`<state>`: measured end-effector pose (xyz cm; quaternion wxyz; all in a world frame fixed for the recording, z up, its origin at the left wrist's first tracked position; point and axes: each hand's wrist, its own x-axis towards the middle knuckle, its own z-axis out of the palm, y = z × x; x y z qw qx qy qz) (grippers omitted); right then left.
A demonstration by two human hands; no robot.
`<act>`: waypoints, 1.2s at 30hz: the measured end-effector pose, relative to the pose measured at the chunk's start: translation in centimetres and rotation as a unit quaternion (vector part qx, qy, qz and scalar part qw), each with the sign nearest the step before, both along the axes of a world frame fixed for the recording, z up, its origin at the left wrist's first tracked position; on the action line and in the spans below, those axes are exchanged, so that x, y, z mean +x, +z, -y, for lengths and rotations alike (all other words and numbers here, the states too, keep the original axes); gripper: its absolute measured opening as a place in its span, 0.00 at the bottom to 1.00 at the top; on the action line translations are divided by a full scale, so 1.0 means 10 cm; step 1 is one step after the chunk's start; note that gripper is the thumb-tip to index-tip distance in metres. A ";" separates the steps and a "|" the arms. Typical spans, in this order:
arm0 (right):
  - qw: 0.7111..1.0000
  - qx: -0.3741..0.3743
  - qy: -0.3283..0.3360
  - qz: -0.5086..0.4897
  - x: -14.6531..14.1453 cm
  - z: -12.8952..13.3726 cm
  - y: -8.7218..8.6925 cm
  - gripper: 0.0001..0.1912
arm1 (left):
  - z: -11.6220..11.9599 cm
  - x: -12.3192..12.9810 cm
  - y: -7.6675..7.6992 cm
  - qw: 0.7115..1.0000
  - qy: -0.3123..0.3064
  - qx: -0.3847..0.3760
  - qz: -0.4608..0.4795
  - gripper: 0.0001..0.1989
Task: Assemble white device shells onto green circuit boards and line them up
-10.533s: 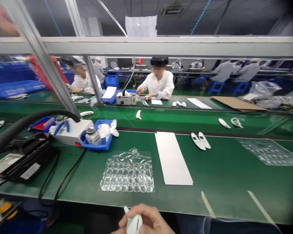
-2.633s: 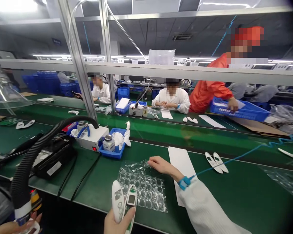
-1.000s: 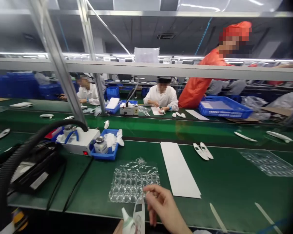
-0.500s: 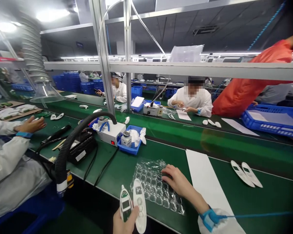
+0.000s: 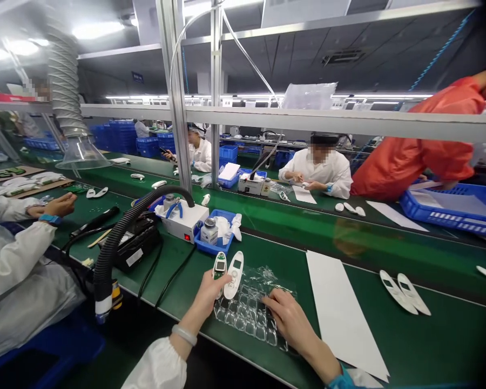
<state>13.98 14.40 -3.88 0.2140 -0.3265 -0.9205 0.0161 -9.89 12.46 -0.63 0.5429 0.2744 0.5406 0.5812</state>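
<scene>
Housings [image 5: 234, 275], white plastic x2, pinched in L hand [image 5: 204, 297] just above clear blister tray [image 5: 243, 319], near side of green bench mat [image 5: 389, 335]; R hand [image 5: 291, 319] open, flat on tray, nothing held.

We can read nothing here: the white label [image 5: 133, 260] on the black bench unit [image 5: 140, 254], the dark wall sign [image 5: 137, 77] far off and the small screen of the handheld device [image 5: 219, 266] near us are all too small or blurred.
</scene>
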 end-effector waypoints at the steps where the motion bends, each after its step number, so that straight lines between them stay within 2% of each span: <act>1: 1.000 0.004 -0.006 0.004 0.02 0.00 0.01 0.18 | -0.03 0.00 -0.03 1.000 -0.004 -0.002 -0.018 0.13; 6: 0.998 0.013 -0.050 0.020 0.21 0.00 0.02 0.13 | -0.02 -0.02 -0.13 0.995 -0.009 -0.002 -0.100 0.07; 13: 0.999 0.013 -0.042 0.027 0.33 0.09 -0.01 0.16 | 0.04 -0.05 -0.19 0.986 -0.015 -0.013 -0.168 0.09; 18: 0.999 -0.004 -0.038 0.028 0.32 0.25 0.01 0.19 | 0.15 -0.06 -0.17 0.975 -0.026 -0.020 -0.222 0.07; 23: 0.999 -0.009 -0.038 0.018 0.34 0.43 0.01 0.17 | 0.33 -0.05 -0.11 0.964 -0.051 -0.047 -0.257 0.09; 26: 0.998 -0.063 -0.028 -0.001 0.38 0.49 0.11 0.15 | 0.46 -0.06 -0.04 0.961 -0.070 -0.060 -0.259 0.11; 28: 0.991 -0.122 -0.034 -0.033 0.43 0.46 0.18 0.12 | 0.55 -0.09 0.01 0.962 -0.081 -0.070 -0.253 0.12; 30: 0.980 -0.166 -0.073 -0.082 0.48 0.35 0.20 0.11 | 0.64 -0.12 0.02 0.968 -0.078 -0.089 -0.221 0.15; 33: 0.964 -0.184 -0.156 -0.114 0.53 0.11 0.15 0.11 | 0.75 -0.10 0.02 0.984 -0.027 -0.104 -0.139 0.19; 36: 0.959 -0.191 -0.190 -0.087 0.53 -0.08 0.07 0.11 | 0.77 0.08 0.07 0.992 0.003 -0.079 -0.095 0.20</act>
